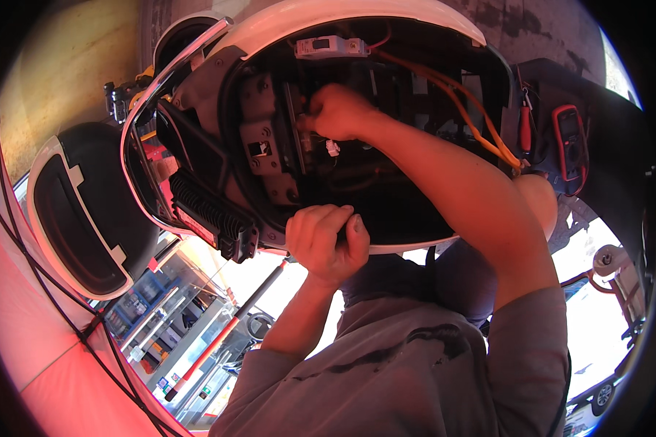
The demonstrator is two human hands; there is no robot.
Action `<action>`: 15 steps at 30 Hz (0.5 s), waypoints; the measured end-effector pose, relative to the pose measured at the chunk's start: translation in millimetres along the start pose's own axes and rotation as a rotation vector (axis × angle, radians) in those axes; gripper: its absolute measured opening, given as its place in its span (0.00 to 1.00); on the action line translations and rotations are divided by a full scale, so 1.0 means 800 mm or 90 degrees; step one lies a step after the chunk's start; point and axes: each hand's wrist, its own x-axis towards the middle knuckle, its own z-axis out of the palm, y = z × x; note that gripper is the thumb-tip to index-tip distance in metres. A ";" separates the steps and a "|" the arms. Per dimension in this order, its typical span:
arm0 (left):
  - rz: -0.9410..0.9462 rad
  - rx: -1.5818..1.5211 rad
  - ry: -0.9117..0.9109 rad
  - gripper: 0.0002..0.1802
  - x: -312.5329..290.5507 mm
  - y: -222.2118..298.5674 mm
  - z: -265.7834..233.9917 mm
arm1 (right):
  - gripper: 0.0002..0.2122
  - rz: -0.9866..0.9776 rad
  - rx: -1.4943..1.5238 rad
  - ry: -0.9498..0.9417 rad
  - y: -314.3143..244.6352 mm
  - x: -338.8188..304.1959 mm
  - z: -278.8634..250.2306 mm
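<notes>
A white-edged vehicle body [357,12], scooter-like, lies before me with its dark inner compartment uncovered. My right hand [339,113] reaches into it from the right, fingers closed beside an upright metal bracket [293,127]; whatever they pinch is hidden. Just below that hand hangs a small white connector [333,148]. My left hand [322,244] is at the compartment's near edge, its fingers curled in and the thumb up; I cannot make out anything inside them. A white circuit breaker [333,47] with a thin red wire sits at the far rim. Orange cables [452,95] cross the right side.
On the right are a red-and-black multimeter [570,149] and a red-handled tool [525,127]. A black finned unit [210,218] sticks out at the left, near a black-and-white case-like part [87,215]. Black cables [44,273] hang along the left edge.
</notes>
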 end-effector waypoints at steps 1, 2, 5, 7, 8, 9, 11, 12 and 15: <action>0.000 0.004 -0.003 0.08 0.000 0.000 -0.001 | 0.16 0.013 0.067 -0.025 0.003 0.002 0.001; -0.001 0.006 -0.006 0.08 0.000 0.000 0.000 | 0.15 0.011 0.137 -0.028 0.008 0.004 0.002; -0.003 0.004 -0.007 0.08 0.001 0.000 0.000 | 0.13 0.004 0.260 -0.041 0.021 0.008 0.007; -0.004 0.000 -0.002 0.08 0.001 0.000 0.000 | 0.13 0.001 0.276 -0.045 0.026 0.010 0.010; -0.004 -0.002 0.002 0.08 0.000 0.000 0.000 | 0.13 0.003 0.266 -0.044 0.027 0.011 0.011; -0.005 -0.006 0.004 0.08 0.000 0.000 0.000 | 0.14 -0.006 0.266 -0.048 0.028 0.011 0.010; -0.001 -0.018 0.005 0.08 -0.001 -0.002 0.002 | 0.13 0.006 0.245 -0.041 0.031 0.013 0.009; -0.002 -0.025 0.008 0.08 -0.002 -0.003 0.001 | 0.12 -0.001 0.244 -0.049 0.032 0.013 0.009; 0.000 -0.020 0.003 0.09 -0.004 -0.004 -0.001 | 0.11 0.013 0.322 -0.071 0.035 0.014 0.012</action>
